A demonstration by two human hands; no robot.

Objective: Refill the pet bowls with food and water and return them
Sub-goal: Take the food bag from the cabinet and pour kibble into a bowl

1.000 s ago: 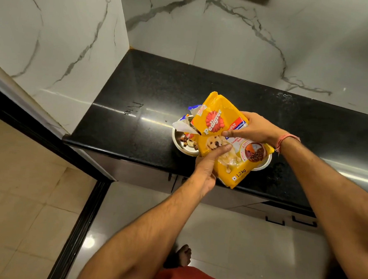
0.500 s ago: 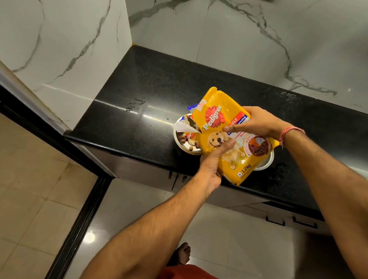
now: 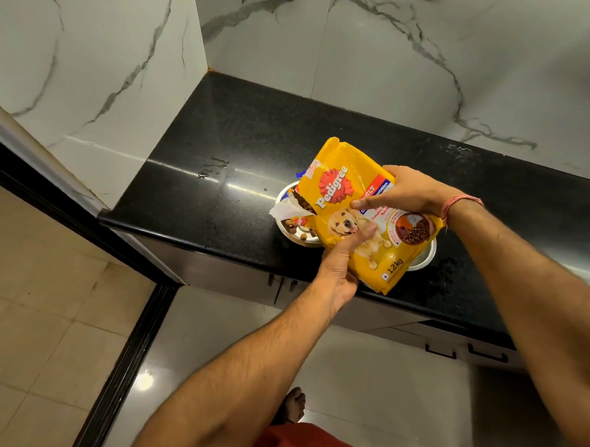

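Step in hand: pouring kibble, judging by the tilted food bag (image 3: 363,210) and the pieces already in the left bowl (image 3: 295,228).
Food bag: centre of the frame, held above the black worktop (image 3: 220,184), its torn corner dipped to the lower left over the left bowl so the food drops inside the rim.
Right hand (image 3: 406,192): fingers closed over the bag's upper edge, steering the tilt.
Left hand (image 3: 340,271): fingers wrapped under the bag's lower edge, thumb on its front, carrying the weight.
Second bowl (image 3: 422,257): just right of the first, mostly hidden beneath the bag; its contents cannot be told.
Surroundings: marble walls behind and at upper left; wet patches on the worktop near both bowls.
In the way: the bag covers most of both bowls, so the fill level is hard to judge.
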